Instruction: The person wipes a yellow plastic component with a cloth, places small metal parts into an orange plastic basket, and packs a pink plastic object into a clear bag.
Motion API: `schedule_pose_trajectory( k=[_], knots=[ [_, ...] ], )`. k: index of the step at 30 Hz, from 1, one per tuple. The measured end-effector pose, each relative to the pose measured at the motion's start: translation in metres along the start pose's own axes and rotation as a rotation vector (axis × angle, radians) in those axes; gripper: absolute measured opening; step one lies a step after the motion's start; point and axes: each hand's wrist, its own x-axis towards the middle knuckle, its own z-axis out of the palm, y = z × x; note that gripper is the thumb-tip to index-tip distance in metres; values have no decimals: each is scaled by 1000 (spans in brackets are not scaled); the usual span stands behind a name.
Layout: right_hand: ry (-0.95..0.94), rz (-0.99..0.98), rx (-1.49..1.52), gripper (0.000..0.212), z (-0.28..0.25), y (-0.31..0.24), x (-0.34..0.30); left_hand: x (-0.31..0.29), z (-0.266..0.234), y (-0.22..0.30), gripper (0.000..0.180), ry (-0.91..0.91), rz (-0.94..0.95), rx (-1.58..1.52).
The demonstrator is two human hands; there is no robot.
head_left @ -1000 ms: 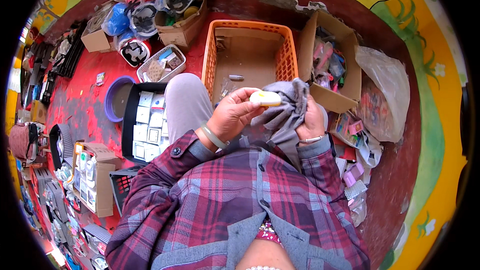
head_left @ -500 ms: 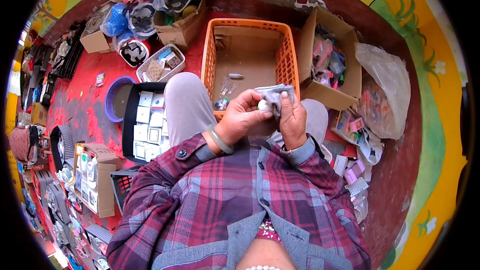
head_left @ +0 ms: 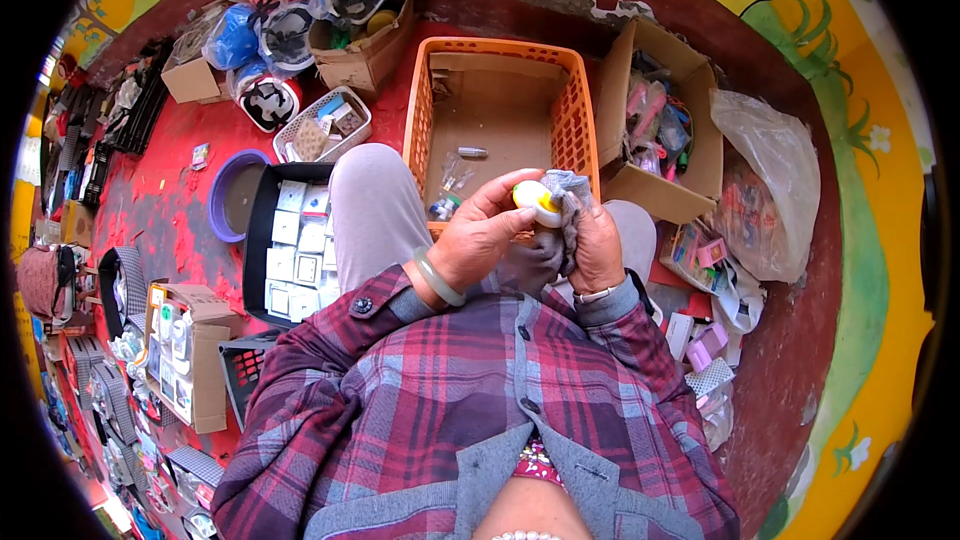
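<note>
Between the thumb and fingers of my left hand (head_left: pixel 474 242) is a small round white-and-yellow object (head_left: pixel 537 198); its exact kind I cannot make out. My right hand (head_left: pixel 598 248) is closed on a grey cloth (head_left: pixel 532 265), bunched against the object's right side and hanging below it. Both hands are close together in front of my lap, over the near edge of an orange plastic basket (head_left: pixel 575 100). On the basket's cardboard-lined bottom lie a small silvery cylinder (head_left: pixel 472 152) and some little items in clear plastic (head_left: pixel 447 204).
Right of the basket stands an open cardboard box (head_left: pixel 668 195) of colourful goods, beside a clear plastic bag (head_left: pixel 765 140). To the left are a black tray (head_left: pixel 256 270) of small white boxes, a purple basin (head_left: pixel 222 215) and a white basket (head_left: pixel 322 147). Bagged helmets (head_left: pixel 285 40) lie further back.
The round object has turned, so its yellow part now shows. My right hand has shifted slightly down and right, and more of the cloth hangs beneath the object.
</note>
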Motion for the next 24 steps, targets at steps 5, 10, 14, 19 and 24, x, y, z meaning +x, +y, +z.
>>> schedule_pose_trajectory(
  k=[5, 10, 14, 19, 24],
  knots=[
    [-43, -37, -286, 23, 2, -11, -4, 1, -3, 1, 41, 19, -24, -128],
    [-63, 17, -291, 23, 8, -16, -11, 5, -11, 2, 32, 5, -92, -217],
    [66, -7, -201, 22, 8, -14, -5, 4, -7, 7, 31, 87, -137, -273],
    [157, -141, -85, 25, -1, -32, 0, 1, -10, 13, 35, 101, -200, -140],
    [8, -116, -161, 34, 6, -39, -9, -2, 0, 11, 39, 50, -198, -18]
  ],
)
